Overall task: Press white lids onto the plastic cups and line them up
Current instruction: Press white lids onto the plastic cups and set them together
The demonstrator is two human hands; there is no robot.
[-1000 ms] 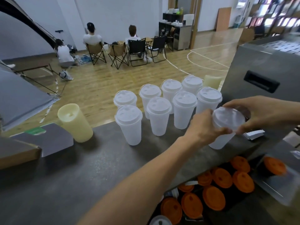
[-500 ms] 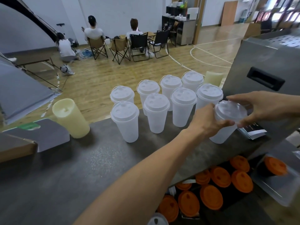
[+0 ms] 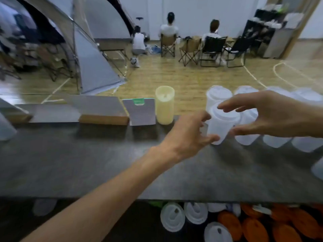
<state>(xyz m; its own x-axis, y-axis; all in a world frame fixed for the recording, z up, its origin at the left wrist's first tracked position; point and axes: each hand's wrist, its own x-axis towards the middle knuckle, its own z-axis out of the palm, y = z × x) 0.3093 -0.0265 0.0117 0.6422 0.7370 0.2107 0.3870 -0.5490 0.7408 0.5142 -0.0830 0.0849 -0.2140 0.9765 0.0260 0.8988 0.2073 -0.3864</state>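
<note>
Both hands flank one lidded cup point(image 3: 220, 123) on the counter point(image 3: 87, 163): left hand point(image 3: 188, 135) and right hand point(image 3: 269, 114) spread, fingertips at its sides. More lidded cups point(image 3: 276, 137) stand lined beside it; spare white lids point(image 3: 173, 216) wait below, so work probably remains

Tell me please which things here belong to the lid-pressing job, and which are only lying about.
Belong to the job:
- lidded cup between left hand and right hand
- lidded cups lined up on the counter
- spare white lids below

Lying about:
- yellow cup
- orange lids
- grey card
- tent
</note>
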